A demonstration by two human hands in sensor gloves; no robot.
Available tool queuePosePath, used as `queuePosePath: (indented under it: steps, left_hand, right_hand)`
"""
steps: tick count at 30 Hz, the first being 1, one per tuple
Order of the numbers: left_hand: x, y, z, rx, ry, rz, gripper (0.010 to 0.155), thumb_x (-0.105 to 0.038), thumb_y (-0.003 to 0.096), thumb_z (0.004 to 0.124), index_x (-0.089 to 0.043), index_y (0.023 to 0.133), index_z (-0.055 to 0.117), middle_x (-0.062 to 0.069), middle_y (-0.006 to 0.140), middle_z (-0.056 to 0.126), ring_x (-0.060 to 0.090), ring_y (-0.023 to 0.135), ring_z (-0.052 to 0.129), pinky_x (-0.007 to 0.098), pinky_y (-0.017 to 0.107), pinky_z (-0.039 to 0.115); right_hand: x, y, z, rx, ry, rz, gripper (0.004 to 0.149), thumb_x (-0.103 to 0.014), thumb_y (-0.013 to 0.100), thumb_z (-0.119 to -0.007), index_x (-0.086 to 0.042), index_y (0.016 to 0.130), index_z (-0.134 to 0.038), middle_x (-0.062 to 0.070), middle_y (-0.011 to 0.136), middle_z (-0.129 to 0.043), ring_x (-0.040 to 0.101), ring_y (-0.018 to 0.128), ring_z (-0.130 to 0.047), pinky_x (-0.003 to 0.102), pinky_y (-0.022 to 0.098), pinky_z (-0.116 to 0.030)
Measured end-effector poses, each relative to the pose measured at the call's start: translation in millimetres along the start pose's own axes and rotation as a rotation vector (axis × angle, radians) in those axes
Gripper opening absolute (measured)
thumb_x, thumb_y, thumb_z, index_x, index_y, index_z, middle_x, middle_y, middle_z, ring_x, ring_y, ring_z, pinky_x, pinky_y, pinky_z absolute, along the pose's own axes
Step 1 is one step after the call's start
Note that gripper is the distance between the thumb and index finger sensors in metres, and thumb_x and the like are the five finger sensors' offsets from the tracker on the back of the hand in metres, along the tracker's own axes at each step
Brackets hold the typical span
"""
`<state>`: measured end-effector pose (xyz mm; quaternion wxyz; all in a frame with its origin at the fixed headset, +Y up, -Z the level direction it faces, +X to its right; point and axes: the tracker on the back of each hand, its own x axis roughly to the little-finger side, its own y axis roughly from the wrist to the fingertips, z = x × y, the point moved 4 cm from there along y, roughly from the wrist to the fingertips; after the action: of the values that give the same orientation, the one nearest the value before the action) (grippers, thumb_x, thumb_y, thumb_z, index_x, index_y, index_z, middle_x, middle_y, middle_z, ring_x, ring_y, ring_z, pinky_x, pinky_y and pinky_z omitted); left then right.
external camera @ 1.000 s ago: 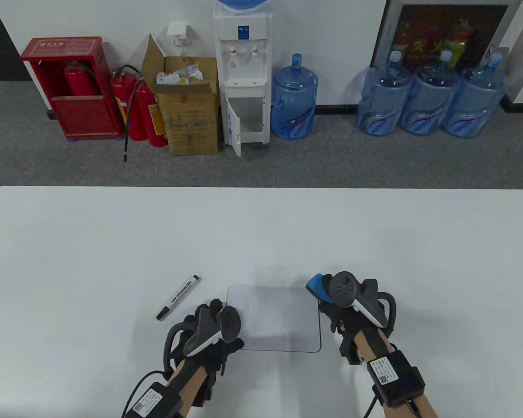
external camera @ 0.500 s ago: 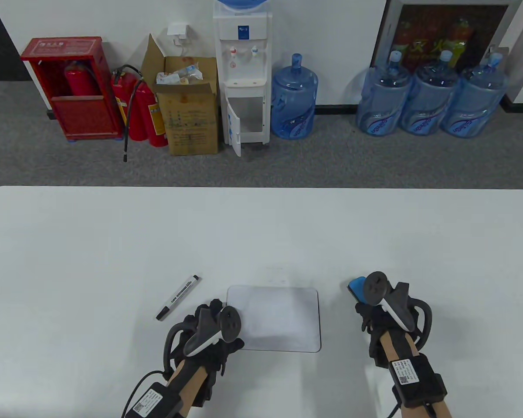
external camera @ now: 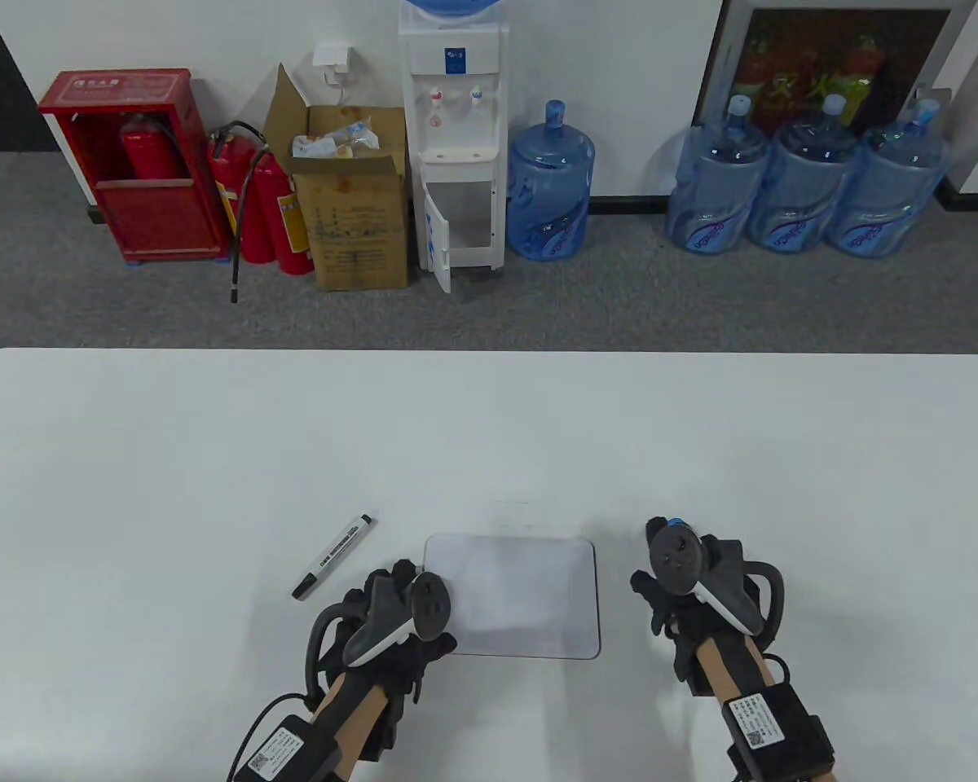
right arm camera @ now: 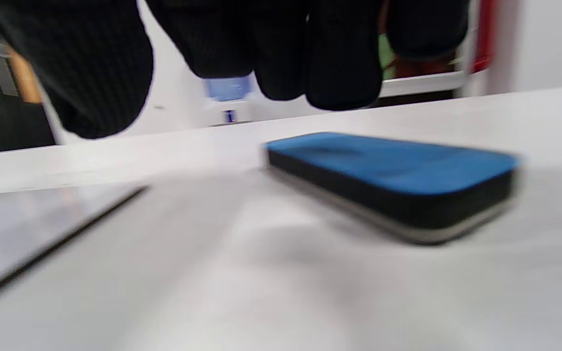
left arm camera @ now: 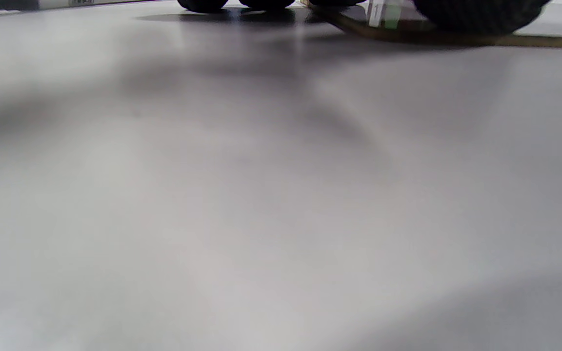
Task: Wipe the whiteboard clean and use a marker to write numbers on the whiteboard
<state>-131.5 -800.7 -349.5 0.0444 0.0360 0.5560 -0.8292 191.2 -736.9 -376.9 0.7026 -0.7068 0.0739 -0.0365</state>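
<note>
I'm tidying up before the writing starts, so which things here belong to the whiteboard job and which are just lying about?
For the job: whiteboard, marker, blue eraser.

Just lying about: water dispenser, water bottles, cardboard box, fire extinguishers.

I see the eraser [right arm camera: 392,183] with a blue top over a black layer and a thin pale base. The whiteboard [external camera: 512,596] is pale grey-white with a dark edge. The marker [external camera: 334,556] has a white barrel with black print and black ends. The surface [external camera: 489,440] is plain white. Both hands wear black gloves.
</note>
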Motion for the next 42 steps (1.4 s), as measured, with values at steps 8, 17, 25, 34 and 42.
queuePosePath:
  steps: [8, 17, 25, 34, 42]
  left_hand:
    - [0, 0, 0, -0.001, -0.004, 0.002, 0.077, -0.061, 0.0423, 0.062, -0.037, 0.111, 0.038, 0.004, 0.127, 0.030, 0.043, 0.115, 0.038, 0.066, 0.081, 0.037]
    - [5, 1, -4, -0.008, -0.047, 0.025, 0.078, -0.062, 0.0425, 0.064, -0.037, 0.112, 0.041, 0.004, 0.126, 0.033, 0.041, 0.115, 0.038, 0.063, 0.081, 0.037]
    - [30, -9, -52, -0.117, -0.091, -0.010, 0.077, -0.060, 0.0442, 0.065, -0.036, 0.113, 0.041, 0.005, 0.126, 0.033, 0.039, 0.113, 0.038, 0.060, 0.081, 0.039]
    - [99, 8, -64, -0.102, 0.103, -0.318, 0.077, -0.047, 0.0474, 0.075, -0.037, 0.112, 0.034, 0.004, 0.120, 0.055, 0.035, 0.102, 0.066, 0.061, 0.078, 0.050]
    - [111, 25, -41, -0.059, 0.198, -0.392, 0.075, -0.043, 0.0457, 0.081, -0.035, 0.110, 0.043, 0.001, 0.100, 0.085, 0.027, 0.077, 0.092, 0.060, 0.073, 0.061]
  right_hand:
    - [-23, -22, -15, -0.001, 0.032, 0.087, 0.071, -0.052, 0.039, -0.084, -0.024, 0.102, -0.069, 0.010, 0.102, -0.067, 0.035, 0.087, -0.079, 0.062, 0.065, -0.058]
    - [-2, -29, -8, 0.005, 0.112, 0.060, 0.070, -0.051, 0.039, -0.084, -0.023, 0.102, -0.069, 0.010, 0.102, -0.067, 0.035, 0.088, -0.078, 0.063, 0.066, -0.056]
    - [8, -29, -6, 0.003, 0.135, 0.046, 0.068, -0.048, 0.040, -0.085, -0.023, 0.102, -0.069, 0.010, 0.102, -0.067, 0.036, 0.088, -0.077, 0.062, 0.065, -0.057]
    - [18, -28, -9, -0.017, 0.156, 0.013, 0.067, -0.046, 0.041, -0.085, -0.023, 0.101, -0.070, 0.010, 0.103, -0.067, 0.036, 0.089, -0.076, 0.063, 0.066, -0.055]
    - [23, -26, -13, -0.038, 0.179, 0.006, 0.066, -0.046, 0.041, -0.085, -0.023, 0.101, -0.070, 0.010, 0.103, -0.067, 0.036, 0.089, -0.076, 0.063, 0.066, -0.055]
